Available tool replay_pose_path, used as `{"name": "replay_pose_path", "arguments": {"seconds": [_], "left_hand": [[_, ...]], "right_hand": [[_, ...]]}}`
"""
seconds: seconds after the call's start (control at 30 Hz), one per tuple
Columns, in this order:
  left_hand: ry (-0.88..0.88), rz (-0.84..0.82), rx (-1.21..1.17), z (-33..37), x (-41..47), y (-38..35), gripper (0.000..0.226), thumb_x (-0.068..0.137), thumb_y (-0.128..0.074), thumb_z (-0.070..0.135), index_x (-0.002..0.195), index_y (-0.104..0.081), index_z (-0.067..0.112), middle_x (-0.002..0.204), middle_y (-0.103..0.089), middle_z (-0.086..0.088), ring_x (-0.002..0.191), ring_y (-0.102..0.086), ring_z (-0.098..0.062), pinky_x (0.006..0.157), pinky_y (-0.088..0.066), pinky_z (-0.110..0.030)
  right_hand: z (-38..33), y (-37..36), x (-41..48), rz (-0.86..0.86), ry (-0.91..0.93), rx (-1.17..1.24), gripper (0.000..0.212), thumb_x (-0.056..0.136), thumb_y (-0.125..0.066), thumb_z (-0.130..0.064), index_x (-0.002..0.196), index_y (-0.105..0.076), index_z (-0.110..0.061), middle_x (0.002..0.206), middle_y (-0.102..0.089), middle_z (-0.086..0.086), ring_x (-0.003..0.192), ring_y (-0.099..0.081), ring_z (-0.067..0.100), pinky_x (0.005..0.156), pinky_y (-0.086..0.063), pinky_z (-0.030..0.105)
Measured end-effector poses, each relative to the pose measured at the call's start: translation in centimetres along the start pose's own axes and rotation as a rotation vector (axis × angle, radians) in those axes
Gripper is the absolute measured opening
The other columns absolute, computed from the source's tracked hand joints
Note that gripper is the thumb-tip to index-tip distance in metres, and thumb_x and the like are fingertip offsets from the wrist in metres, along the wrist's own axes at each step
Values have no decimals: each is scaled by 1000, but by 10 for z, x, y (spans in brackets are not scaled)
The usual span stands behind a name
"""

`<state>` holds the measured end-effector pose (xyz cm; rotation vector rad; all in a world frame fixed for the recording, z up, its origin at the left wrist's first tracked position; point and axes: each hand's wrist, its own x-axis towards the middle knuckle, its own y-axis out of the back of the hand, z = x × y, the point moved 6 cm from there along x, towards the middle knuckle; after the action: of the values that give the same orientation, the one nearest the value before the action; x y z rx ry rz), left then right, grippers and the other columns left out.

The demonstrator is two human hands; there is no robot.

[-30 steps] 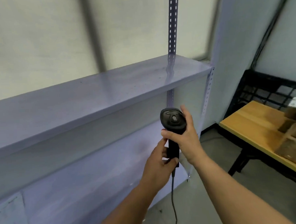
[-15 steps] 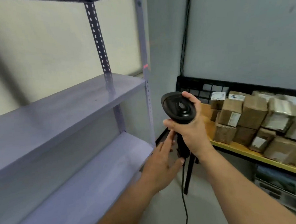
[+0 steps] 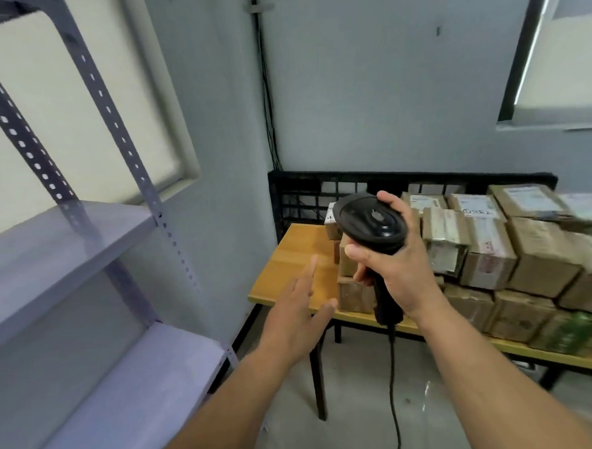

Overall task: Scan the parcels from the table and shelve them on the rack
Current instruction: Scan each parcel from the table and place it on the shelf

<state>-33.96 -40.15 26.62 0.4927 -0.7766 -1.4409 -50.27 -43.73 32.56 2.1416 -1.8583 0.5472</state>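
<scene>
A: While the right hand grips the black scanner, fingers curled round its handle, how does the left hand lie?
B: Stretched out near the table edge, fingers straight and spread apart.
A: And the parcels?
B: Stacked on the wooden table, far right. The grey rack stands at the left.

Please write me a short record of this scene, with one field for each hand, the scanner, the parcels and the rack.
right hand: grips the scanner by its handle, held up in front of the parcels
left hand: fingers straight, holds nothing, stretched toward the table
parcels: many brown boxes stacked on the table
rack: grey metal shelves, to the left of the table
cable: hangs down from the scanner
</scene>
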Motion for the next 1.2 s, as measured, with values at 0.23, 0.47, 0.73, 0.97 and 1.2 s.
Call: {"name": "replay_pose_path", "arguments": {"seconds": [0.23,0.47,0.73,0.97,1.2], "left_hand": [[46,-24,-8,24,73,-55,73,96,-56,39,154,-11,36,147,-37,4,130,-41,-13,108,-41,-41],[114,-38,61,24,124,-84,69,97,-53,39,154,-16,30,152,-31,0,137,-33,-17,112,-32,-36],[202,-85,291,16,184,-100,79,91,-53,56,153,-15,24,157,-21,-12,144,-21,-30,114,-27,-46],[229,-245,452,4,214,-116,85,87,-51,65,153,-14,25,159,-15,-16,145,-16,-35,113,-29,-50],[274,-309,525,-13,221,-110,84,83,-49,69,150,-23,26,150,-31,-16,138,-27,-35,106,-35,-47]], "right_hand": [[27,82,32,68,-5,-101,90,60,-82,-44,139,-39,-44,138,-50,-1,112,-54,54,89,-53,59],[44,120,53,77,-61,-122,92,61,-87,-34,140,-39,-43,136,-50,-5,104,-58,45,81,-59,49],[60,130,65,99,-86,-110,84,75,-79,-3,131,-39,-50,124,-46,-24,98,-63,20,57,-58,26],[69,129,73,119,-132,-161,88,76,-80,-7,136,-33,-53,119,-43,-35,111,-58,17,61,-57,25],[66,116,75,135,-115,-249,83,76,-77,3,135,-33,-36,116,-38,-30,92,-45,-34,63,-46,1]]}}
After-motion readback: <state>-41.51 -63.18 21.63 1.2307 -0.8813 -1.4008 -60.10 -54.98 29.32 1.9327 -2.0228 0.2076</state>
